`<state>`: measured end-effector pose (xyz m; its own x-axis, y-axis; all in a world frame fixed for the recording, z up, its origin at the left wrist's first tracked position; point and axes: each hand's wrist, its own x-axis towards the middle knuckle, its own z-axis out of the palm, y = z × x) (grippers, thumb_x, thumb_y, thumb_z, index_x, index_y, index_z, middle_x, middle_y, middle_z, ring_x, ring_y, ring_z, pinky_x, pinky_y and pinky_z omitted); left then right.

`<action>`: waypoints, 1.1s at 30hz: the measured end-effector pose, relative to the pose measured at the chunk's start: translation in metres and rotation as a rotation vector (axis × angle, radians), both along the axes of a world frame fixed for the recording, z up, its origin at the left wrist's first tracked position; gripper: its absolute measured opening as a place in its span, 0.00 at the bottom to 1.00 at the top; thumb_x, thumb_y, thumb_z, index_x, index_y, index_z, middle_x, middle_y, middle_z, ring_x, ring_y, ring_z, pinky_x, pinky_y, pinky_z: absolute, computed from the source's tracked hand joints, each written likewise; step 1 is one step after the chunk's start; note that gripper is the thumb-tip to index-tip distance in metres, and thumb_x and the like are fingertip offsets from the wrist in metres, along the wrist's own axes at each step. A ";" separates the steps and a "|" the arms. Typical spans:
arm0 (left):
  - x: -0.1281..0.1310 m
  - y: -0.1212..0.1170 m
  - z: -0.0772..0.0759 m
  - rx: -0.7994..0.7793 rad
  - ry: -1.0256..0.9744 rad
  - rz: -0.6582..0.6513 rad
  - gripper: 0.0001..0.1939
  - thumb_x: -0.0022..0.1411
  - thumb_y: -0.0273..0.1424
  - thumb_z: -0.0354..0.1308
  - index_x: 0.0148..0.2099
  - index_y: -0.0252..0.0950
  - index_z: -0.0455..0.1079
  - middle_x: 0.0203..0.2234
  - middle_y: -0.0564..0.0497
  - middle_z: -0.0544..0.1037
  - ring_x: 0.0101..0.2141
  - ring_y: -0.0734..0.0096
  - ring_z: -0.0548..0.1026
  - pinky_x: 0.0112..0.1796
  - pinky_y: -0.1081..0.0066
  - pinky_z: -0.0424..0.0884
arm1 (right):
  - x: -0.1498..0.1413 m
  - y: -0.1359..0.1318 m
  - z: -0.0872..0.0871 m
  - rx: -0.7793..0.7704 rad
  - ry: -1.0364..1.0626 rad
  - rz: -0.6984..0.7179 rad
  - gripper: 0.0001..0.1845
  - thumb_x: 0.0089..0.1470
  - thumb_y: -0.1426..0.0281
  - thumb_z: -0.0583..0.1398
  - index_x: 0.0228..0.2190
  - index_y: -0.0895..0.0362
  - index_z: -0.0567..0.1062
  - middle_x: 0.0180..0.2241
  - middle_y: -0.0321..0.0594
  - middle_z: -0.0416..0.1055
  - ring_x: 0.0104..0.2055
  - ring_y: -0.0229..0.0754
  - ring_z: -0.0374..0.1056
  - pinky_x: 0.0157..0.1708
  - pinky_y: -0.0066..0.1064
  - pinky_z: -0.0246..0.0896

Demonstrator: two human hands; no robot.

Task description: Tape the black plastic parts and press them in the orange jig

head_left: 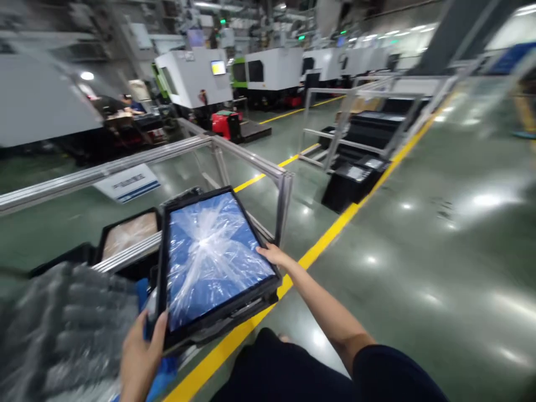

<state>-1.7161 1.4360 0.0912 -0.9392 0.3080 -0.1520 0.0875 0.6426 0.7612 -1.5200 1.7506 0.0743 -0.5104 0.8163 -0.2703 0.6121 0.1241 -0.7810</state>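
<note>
I hold a black crate (218,312) lined with a blue plastic bag (209,257) that is bunched and shiny at its middle. My left hand (140,357) grips the crate's near left corner, thumb over the rim. My right hand (274,254) clasps the right rim, fingers curled round the edge. The crate is tilted, lifted above other black crates (125,234) inside an aluminium frame (234,151).
A grey blurred mass (62,329) fills the lower left. A yellow floor line (330,234) runs diagonally beside the frame. More stacked black crates (355,178) stand in another frame ahead. White machines (272,67) line the back; a person sits at far left.
</note>
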 end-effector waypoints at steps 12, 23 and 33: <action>0.001 0.021 -0.067 0.065 -0.037 0.273 0.23 0.52 0.48 0.48 0.39 0.36 0.72 0.39 0.41 0.79 0.46 0.47 0.74 0.47 0.59 0.68 | -0.044 0.059 -0.019 -0.096 0.371 0.221 0.30 0.44 0.52 0.60 0.43 0.60 0.75 0.42 0.48 0.77 0.45 0.54 0.72 0.47 0.43 0.65; -0.060 0.146 -0.055 0.116 -0.074 0.053 0.20 0.61 0.38 0.48 0.48 0.32 0.70 0.38 0.40 0.79 0.40 0.55 0.77 0.42 0.66 0.68 | -0.107 0.182 0.008 0.218 0.082 0.247 0.23 0.44 0.58 0.57 0.40 0.58 0.77 0.40 0.47 0.77 0.46 0.55 0.72 0.49 0.47 0.64; -0.079 0.156 -0.046 0.018 -0.061 -0.151 0.19 0.60 0.31 0.49 0.50 0.32 0.71 0.37 0.41 0.79 0.38 0.57 0.76 0.40 0.68 0.66 | -0.044 0.086 -0.010 0.898 -0.080 1.022 0.16 0.51 0.69 0.61 0.43 0.55 0.74 0.41 0.47 0.73 0.44 0.51 0.68 0.45 0.41 0.65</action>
<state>-1.7952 1.5921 0.0456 -0.8712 0.4484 -0.2001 0.1359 0.6118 0.7793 -1.5636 1.8367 0.0647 -0.9957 -0.0040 0.0921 -0.0186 0.9871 -0.1592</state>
